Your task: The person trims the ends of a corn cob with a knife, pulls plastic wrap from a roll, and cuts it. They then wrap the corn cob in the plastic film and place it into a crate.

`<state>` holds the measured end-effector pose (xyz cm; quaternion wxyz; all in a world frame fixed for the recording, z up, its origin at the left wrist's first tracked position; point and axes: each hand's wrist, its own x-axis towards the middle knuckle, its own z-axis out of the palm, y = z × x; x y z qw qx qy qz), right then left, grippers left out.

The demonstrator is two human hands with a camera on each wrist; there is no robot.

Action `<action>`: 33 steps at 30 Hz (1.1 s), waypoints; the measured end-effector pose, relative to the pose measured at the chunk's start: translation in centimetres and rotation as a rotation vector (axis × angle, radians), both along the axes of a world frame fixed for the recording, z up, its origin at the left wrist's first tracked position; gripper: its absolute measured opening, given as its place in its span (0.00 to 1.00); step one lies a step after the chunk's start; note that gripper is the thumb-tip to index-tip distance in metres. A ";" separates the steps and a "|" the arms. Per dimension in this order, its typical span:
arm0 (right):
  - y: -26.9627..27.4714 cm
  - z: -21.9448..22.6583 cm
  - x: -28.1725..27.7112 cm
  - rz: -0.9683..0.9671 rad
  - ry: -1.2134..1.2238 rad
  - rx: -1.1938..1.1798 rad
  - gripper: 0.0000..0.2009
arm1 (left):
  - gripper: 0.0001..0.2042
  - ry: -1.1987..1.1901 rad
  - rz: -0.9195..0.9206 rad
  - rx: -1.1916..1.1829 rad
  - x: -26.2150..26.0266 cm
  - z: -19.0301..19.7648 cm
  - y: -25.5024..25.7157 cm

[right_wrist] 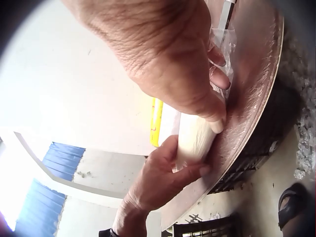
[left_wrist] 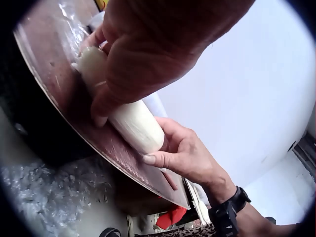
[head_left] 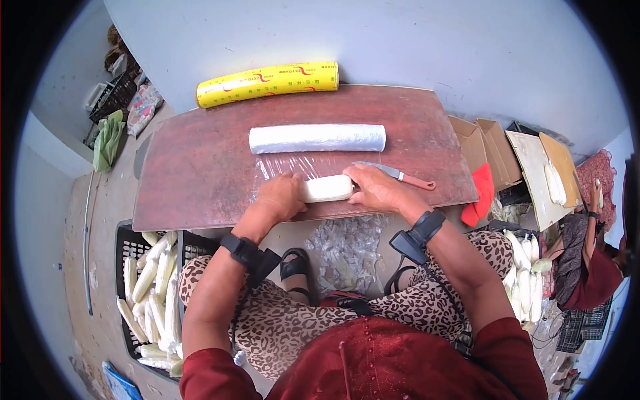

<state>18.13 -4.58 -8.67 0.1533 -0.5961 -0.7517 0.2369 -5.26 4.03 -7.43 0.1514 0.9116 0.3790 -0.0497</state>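
A pale ear of corn lies crosswise near the front edge of the brown table, between my two hands. My left hand grips its left end, fingers over the far side and thumb on the near side. At the right end, my right hand holds it between thumb and fingers, as the left wrist view also shows. A sheet of clear film runs from the plastic wrap roll toward the corn. Just beyond the right hand lies a knife with a reddish handle.
A yellow printed roll lies at the table's back edge. Crates of corn stand at lower left and right. Plastic scraps cover the floor below. A red cloth hangs by the right corner; another person sits far right.
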 end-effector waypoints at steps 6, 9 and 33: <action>-0.4 3.4 2.5 -0.136 -0.416 -0.247 0.22 | 0.20 0.125 -0.008 0.058 -0.8 0.5 0.6; -1.0 5.7 2.1 -0.181 -0.507 -0.216 0.28 | 0.19 0.149 -0.038 0.106 -1.2 0.2 1.0; -0.6 1.5 -3.4 -0.028 -0.178 0.124 0.28 | 0.15 -0.164 0.072 0.226 -1.8 4.4 0.6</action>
